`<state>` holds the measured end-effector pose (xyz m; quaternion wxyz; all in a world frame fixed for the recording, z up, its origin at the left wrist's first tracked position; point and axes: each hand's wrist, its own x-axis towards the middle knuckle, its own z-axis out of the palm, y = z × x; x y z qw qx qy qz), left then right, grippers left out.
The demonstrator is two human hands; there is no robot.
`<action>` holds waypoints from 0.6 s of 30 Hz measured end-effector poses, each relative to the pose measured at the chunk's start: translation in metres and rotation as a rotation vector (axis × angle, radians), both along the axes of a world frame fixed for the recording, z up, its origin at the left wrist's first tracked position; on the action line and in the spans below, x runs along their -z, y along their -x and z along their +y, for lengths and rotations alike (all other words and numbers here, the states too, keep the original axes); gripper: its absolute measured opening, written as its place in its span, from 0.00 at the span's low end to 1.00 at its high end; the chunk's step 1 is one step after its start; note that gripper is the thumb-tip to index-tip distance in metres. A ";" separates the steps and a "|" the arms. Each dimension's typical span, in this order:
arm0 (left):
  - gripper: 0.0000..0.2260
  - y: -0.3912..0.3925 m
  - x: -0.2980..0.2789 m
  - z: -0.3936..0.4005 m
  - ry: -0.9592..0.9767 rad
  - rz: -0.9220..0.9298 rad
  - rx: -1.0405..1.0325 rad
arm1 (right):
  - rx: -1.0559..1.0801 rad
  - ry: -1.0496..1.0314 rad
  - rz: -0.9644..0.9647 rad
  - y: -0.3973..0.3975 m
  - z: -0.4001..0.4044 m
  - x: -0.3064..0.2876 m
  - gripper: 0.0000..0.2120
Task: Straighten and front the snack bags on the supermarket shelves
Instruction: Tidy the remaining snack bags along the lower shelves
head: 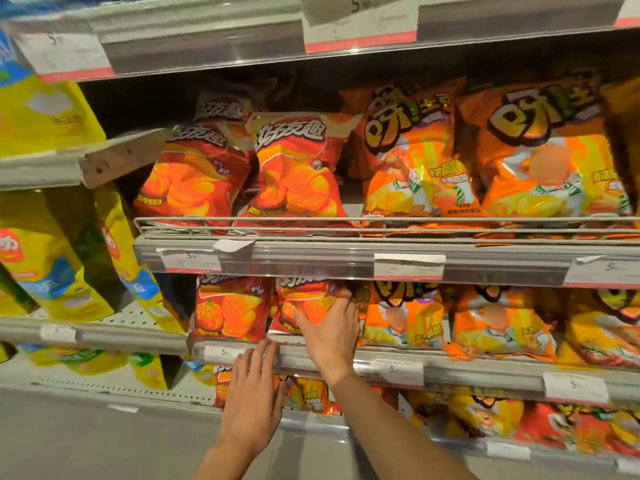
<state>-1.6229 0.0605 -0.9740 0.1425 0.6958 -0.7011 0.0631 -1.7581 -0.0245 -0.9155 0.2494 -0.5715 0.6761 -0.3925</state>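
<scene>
Two red chip bags stand side by side on the middle shelf. My right hand (330, 332) lies flat with spread fingers against the front of the right red bag (304, 299). The left red bag (228, 311) stands upright just beside it, untouched. My left hand (254, 386) is open below, its fingertips touching the shelf's front rail (467, 370) under the left bag. Orange snack bags (403, 315) fill the same shelf to the right. On the shelf above, two more red bags (298, 171) lean behind a wire guard (346, 220).
Yellow bags (52, 258) fill the neighbouring bay on the left, whose shelves sit at other heights. Price-tag strips (408, 266) run along every shelf edge. A lower shelf holds more orange and red bags (485, 414). Grey floor lies at the bottom left.
</scene>
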 end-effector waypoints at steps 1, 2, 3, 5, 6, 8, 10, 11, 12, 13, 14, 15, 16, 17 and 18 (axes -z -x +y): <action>0.29 0.001 -0.001 0.000 0.004 0.000 0.006 | -0.010 0.004 0.001 -0.001 0.002 0.005 0.43; 0.31 0.001 -0.003 0.000 0.008 -0.004 0.008 | -0.015 0.003 0.005 -0.001 0.004 0.009 0.43; 0.30 0.002 -0.003 0.001 0.009 -0.004 0.008 | -0.014 0.001 0.014 -0.001 0.006 0.013 0.43; 0.28 0.004 -0.004 0.001 0.014 0.008 0.001 | -0.003 0.006 0.031 0.000 0.009 0.018 0.44; 0.28 0.004 -0.005 0.002 0.019 0.017 -0.005 | 0.000 0.009 0.033 0.001 0.009 0.019 0.45; 0.28 0.006 -0.005 0.003 0.012 0.039 -0.006 | -0.011 0.000 0.027 0.003 0.008 0.019 0.46; 0.27 0.010 -0.006 0.004 -0.015 0.083 -0.013 | -0.025 -0.010 0.036 0.005 0.007 0.020 0.47; 0.27 0.013 -0.006 0.004 -0.031 0.115 -0.026 | -0.031 -0.012 0.049 0.006 0.008 0.020 0.48; 0.27 0.016 -0.007 0.004 -0.046 0.146 -0.044 | -0.036 -0.009 0.055 0.007 0.009 0.020 0.49; 0.27 0.021 -0.008 0.004 -0.057 0.176 -0.063 | -0.047 -0.006 0.046 0.009 0.011 0.021 0.50; 0.26 0.026 -0.009 0.005 -0.062 0.208 -0.076 | -0.067 -0.003 0.020 0.011 0.014 0.021 0.52; 0.24 0.031 -0.011 0.005 -0.058 0.238 -0.076 | -0.095 -0.004 -0.015 0.014 0.017 0.020 0.54; 0.21 0.036 -0.012 0.005 -0.049 0.265 -0.068 | -0.127 -0.007 -0.051 0.018 0.022 0.019 0.54; 0.18 0.041 -0.014 0.006 -0.039 0.294 -0.060 | -0.158 -0.005 -0.079 0.023 0.027 0.018 0.52; 0.16 0.047 -0.016 0.007 -0.033 0.334 -0.053 | -0.185 0.001 -0.089 0.030 0.033 0.018 0.48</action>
